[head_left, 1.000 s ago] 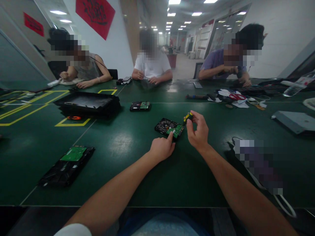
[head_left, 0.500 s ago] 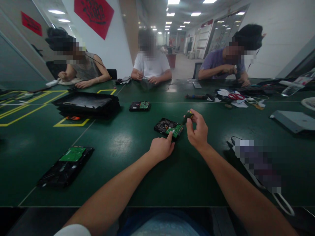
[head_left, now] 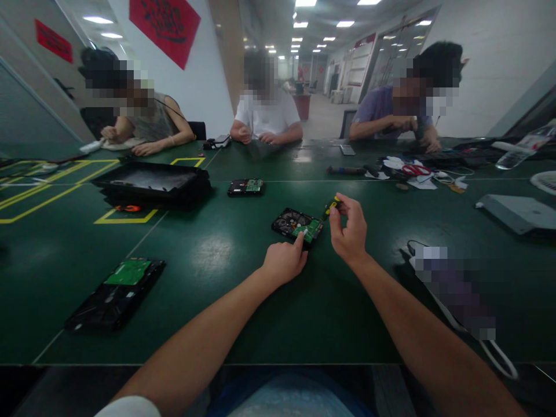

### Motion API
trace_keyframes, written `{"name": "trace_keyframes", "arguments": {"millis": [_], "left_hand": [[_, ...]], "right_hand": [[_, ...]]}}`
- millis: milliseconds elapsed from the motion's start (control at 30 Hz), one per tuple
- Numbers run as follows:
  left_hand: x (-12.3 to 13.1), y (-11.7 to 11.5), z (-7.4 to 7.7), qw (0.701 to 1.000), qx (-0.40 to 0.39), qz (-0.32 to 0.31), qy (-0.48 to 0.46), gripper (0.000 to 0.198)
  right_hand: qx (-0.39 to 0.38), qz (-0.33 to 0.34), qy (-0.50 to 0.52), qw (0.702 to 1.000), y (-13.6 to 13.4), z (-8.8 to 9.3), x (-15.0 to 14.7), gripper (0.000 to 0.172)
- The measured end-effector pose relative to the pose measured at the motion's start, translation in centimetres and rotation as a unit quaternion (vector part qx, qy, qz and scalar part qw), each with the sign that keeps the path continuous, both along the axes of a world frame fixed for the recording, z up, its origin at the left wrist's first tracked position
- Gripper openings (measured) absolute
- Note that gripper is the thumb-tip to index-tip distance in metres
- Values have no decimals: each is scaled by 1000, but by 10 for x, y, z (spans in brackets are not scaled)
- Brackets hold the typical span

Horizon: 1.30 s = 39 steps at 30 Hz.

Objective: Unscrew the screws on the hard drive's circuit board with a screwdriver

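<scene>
A black hard drive with a green circuit board lies on the green table in front of me. My left hand is curled, its index finger pressing the drive's near edge. My right hand pinches the yellow-and-black handle of a small screwdriver, which stands tilted over the drive's right end.
Another hard drive lies near left, a third farther back. A black tray sits at left on yellow markings. Three people sit across the table. Tools, scissors and cables lie far right, a grey box at right.
My right hand's fingers have shifted slightly round the screwdriver handle, as if twisting it. My left hand stays pressed on the drive.
</scene>
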<state>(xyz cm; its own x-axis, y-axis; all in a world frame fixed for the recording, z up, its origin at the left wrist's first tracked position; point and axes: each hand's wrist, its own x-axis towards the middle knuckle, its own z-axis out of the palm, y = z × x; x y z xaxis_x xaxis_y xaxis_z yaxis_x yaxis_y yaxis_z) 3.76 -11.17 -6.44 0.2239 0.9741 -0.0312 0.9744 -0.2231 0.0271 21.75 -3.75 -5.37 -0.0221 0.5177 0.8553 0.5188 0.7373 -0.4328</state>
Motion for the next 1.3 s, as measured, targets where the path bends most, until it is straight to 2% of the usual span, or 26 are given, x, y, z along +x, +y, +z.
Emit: {"name": "trace_keyframes", "arguments": {"millis": [300, 500, 700, 933, 1067, 1233, 1300], "left_hand": [[-1, 1, -2, 1000, 6, -3, -3, 64], [0, 0, 1, 1000, 4, -4, -1, 64], [0, 0, 1, 1000, 4, -6, -2, 64], [0, 0, -1, 1000, 5, -2, 7, 64], [1, 0, -1, 1000, 4, 0, 8, 65], [0, -1, 2, 1000, -2, -5, 5, 64], [0, -1, 2, 1000, -3, -3, 5, 64]], "right_hand": [[-14, 15, -4, 1000, 0, -3, 1, 40], [9, -4, 5, 1000, 0, -2, 1, 39], [-25, 54, 27, 998, 0, -3, 0, 38], [9, -9, 8, 1000, 0, 1, 2, 35], [9, 2, -5, 1000, -2, 4, 1, 33], [-35, 45, 38, 998, 1, -2, 1, 37], [-33, 31, 41, 998, 2, -3, 1, 36]]}}
